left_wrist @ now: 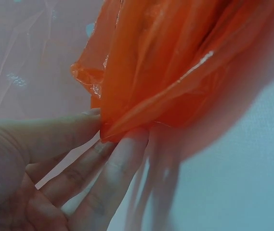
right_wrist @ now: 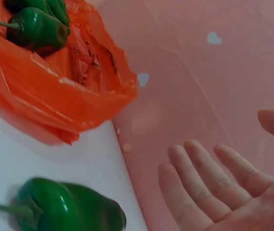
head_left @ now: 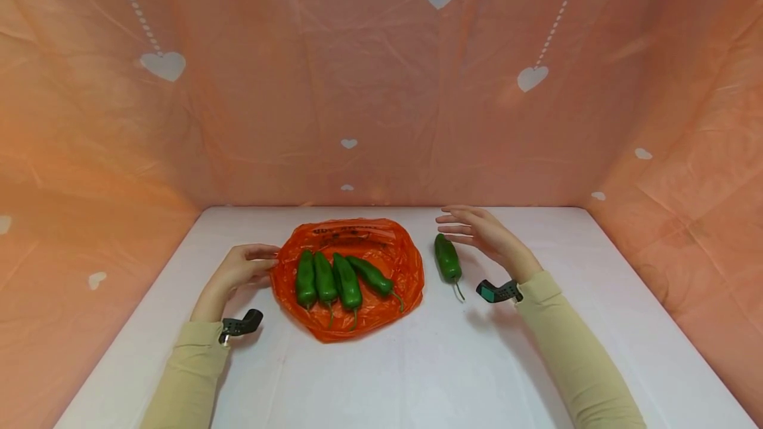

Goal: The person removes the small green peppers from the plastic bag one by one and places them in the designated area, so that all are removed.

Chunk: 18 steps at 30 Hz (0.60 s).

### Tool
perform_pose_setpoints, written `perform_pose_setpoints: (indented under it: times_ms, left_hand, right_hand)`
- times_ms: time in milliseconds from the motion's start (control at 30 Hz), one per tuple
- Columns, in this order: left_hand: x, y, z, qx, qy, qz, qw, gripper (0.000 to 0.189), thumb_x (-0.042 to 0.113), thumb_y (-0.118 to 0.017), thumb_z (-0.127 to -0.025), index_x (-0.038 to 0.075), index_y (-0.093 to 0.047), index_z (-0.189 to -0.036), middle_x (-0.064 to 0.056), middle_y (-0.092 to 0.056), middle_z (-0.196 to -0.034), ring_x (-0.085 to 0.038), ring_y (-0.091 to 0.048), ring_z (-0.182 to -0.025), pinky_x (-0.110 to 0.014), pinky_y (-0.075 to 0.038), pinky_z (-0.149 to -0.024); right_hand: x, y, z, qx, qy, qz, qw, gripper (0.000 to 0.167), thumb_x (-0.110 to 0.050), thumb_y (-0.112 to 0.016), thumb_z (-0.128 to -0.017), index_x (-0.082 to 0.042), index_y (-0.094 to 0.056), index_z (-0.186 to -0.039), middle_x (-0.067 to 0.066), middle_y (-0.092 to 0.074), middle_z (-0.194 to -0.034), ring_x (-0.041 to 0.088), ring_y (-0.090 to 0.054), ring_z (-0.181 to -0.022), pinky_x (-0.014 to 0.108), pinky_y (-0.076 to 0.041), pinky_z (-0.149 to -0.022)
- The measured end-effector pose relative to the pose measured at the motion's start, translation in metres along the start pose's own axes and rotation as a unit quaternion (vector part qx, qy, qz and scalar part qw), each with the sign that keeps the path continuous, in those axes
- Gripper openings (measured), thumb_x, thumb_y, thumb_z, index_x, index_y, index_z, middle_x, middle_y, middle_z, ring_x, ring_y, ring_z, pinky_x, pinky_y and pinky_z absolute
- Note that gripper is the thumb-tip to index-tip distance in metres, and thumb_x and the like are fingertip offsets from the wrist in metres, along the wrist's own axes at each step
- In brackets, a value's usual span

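An orange plastic bag (head_left: 411, 270) lies spread open on the table, with several green peppers (head_left: 348, 281) side by side in it, stems toward the near side. My left hand (head_left: 243, 269) is at the bag's left edge; in the left wrist view its thumb and fingers pinch a fold of the orange plastic (left_wrist: 141, 91). To the right of the bag, a single green pepper (head_left: 448, 259) rests on the table, its stem pointing nearer. Just beyond and above that pepper is my right hand (head_left: 479, 230), fingers extended and holding nothing. The right wrist view shows this lone pepper (right_wrist: 69, 207) apart from the fingers.
The table has a white top (head_left: 381, 382). Pinkish-orange cloth (head_left: 369, 98) with white hearts encloses its back and both sides. A dark band with a small device sits on each wrist, the right one (head_left: 497, 291) low beside the lone pepper.
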<state>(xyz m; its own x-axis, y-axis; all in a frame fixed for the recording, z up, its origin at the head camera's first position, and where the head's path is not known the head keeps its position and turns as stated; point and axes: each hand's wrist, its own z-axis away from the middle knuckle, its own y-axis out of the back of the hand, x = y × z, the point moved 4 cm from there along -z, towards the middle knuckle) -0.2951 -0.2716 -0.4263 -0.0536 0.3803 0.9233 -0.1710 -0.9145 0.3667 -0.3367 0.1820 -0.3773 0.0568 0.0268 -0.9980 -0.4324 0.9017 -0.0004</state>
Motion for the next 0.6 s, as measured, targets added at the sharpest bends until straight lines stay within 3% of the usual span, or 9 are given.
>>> perform_pose_setpoints:
  times_ms: [333,600]
  left_hand:
    - [-0.001,0.000,-0.001,0.009,0.003,-0.017,0.9998,0.042,0.010,-0.061,-0.094,-0.011,-0.052,-0.129,-0.029,-0.058,-0.120,-0.023,-0.068,-0.086,-0.036,-0.057,-0.075]
    - [0.001,0.001,-0.001,0.009,0.001,-0.020,0.9998,0.042,0.010,-0.061,-0.093,-0.011,-0.051,-0.129,-0.030,-0.056,-0.122,-0.024,-0.068,-0.088,-0.036,-0.057,-0.075]
  right_hand:
    - [-0.007,-0.021,-0.003,-0.020,0.027,-0.002,0.9994,0.043,-0.022,-0.045,-0.102,0.002,-0.042,-0.138,0.021,-0.053,-0.132,0.034,-0.054,-0.118,0.051,-0.037,-0.104]
    - [-0.008,-0.039,-0.009,-0.054,0.039,0.000,0.9978,0.044,-0.022,-0.043,-0.103,0.005,-0.042,-0.138,0.026,-0.050,-0.133,0.042,-0.049,-0.121,0.055,-0.036,-0.103]
